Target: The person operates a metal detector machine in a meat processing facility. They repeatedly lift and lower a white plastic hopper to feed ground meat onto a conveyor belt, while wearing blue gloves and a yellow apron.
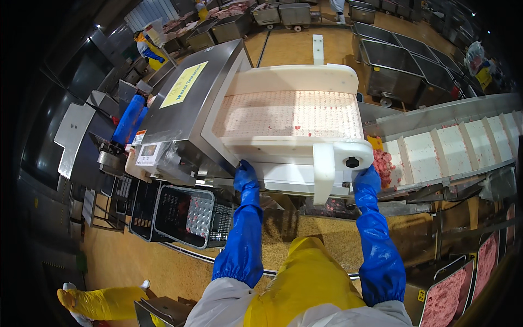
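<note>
Blue-gloved, my left hand (245,175) and right hand (368,181) met the white conveyor (278,146) at its near side; whether either closed on it, I couldn't tell; even, two-ended support seemed best.

To the right of the big silver box (201,92), a bumpy white belt (272,111) holds tiny red bits (297,127), a ridged belt (449,143) farther right holds pink meat (383,168), and beyond the box the yellow-brown floor (289,46) holds grey wheeled bins (295,16).
</note>
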`<state>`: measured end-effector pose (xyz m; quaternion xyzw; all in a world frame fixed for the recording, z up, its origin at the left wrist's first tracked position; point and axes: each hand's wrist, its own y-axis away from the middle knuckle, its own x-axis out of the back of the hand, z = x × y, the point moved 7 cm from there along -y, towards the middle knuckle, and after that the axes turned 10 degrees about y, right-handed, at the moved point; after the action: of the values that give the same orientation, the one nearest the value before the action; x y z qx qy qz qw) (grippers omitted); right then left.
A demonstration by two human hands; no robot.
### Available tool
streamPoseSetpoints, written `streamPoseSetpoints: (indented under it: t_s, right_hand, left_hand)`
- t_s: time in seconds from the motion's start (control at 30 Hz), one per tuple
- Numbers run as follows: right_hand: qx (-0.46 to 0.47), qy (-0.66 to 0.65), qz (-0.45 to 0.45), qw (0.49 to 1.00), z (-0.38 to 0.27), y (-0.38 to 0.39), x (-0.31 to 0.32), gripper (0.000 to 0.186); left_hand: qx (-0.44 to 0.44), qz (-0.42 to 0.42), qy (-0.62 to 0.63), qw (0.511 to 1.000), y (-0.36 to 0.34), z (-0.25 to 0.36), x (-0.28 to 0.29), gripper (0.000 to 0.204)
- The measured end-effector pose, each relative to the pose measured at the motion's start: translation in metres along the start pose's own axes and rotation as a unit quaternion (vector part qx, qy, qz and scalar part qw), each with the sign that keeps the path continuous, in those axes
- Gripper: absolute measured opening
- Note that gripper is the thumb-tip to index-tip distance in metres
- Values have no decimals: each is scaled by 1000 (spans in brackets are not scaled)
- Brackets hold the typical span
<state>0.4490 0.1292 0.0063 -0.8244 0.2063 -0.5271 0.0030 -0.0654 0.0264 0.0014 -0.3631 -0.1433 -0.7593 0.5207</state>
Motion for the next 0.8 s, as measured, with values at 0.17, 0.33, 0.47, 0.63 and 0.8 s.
streamPoseSetpoints:
  t_s: [0.17, 0.33, 0.47, 0.63, 0.8]
  right_hand:
    - [0, -8, 0, 1000, -1, 1, 6, 24]
    - [-10, -3, -6, 1000, -1, 1, 5, 24]
    - [-13, 11, -2, 1000, 1, 1, 3, 24]
    - [-4, 2, 7, 1000, -2, 3, 5, 25]
    - [-2, -1, 12, 1000, -1, 2, 6, 25]
  left_hand:
    - [-41, 42, 18, 998, 3, 5, 0, 70]
    - [-38, 42, 9, 998, 3, 6, 2, 69]
    - [-26, 19, 14, 999, 3, 4, -1, 69]
    - [-32, 45, -2, 998, 1, 1, 1, 70]
    - [-28, 31, 0, 999, 4, 5, 1, 70]
